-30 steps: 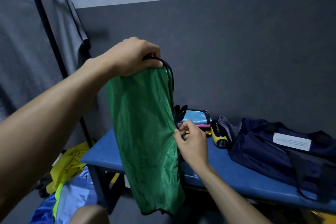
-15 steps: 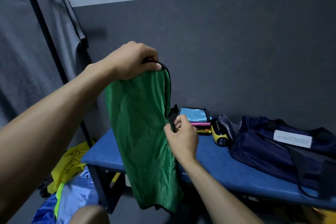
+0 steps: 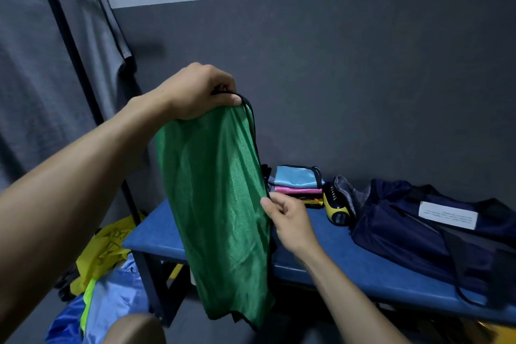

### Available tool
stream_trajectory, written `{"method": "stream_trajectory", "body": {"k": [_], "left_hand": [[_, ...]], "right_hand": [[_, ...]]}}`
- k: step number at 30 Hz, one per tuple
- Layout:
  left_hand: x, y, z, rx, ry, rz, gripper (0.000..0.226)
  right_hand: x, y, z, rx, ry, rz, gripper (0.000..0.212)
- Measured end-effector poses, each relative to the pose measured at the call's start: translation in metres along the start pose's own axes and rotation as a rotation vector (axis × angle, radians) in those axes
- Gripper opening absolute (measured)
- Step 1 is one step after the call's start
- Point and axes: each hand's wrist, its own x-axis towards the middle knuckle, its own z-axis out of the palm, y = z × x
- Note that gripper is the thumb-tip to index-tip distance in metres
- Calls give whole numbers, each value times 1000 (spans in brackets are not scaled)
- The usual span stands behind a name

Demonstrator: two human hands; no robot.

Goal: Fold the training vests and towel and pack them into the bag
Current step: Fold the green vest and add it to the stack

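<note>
A green training vest with black trim hangs lengthwise in front of me. My left hand grips its top end, held high. My right hand pinches the vest's black right edge about halfway down. Behind the vest, a stack of folded vests, light blue on top and pink below, sits on the blue bench. A dark navy bag with a white label lies open on the bench's right side.
A yellow and black object lies between the folded stack and the bag. Loose yellow and blue garments are heaped on the floor at the left. A black pole and a hanging grey shirt stand at the left.
My left hand has held the vest's top steady. My right hand has kept working along the vest's right edge at mid-height and sits slightly lower and further right.
</note>
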Motion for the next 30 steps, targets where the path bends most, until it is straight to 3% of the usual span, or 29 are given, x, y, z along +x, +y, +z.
{"method": "stream_trajectory", "body": {"k": [2,6,8,13,16,20,23,25,28,30], "left_hand": [[-1,2,-4,-57,-11,35,28],[-3,7,-14,-172,-59,84,26],[-3,9,-19,-231,-87,107,22],[-2,14,-28,-316,-164,132,16],[-3,15,-29,-365,-190,126,17],[-6,11,-29,-396,-215,116,17],[-8,7,-30,-403,-197,88,17],[-10,4,-30,-397,-180,66,18],[-13,-2,-29,-358,-160,23,20],[-15,-6,-27,-326,-132,-8,22]], "right_hand": [[-1,2,-3,65,2,36,11],[2,5,-6,-19,-36,28,19],[0,3,-8,2,-97,62,13],[5,4,-3,177,-235,171,37],[6,12,-5,390,-297,263,25],[9,15,1,531,-353,316,64],[10,14,-1,591,-339,327,71],[10,15,-6,612,-326,323,61],[12,7,-16,473,-271,310,23],[16,3,-23,378,-292,299,26]]}}
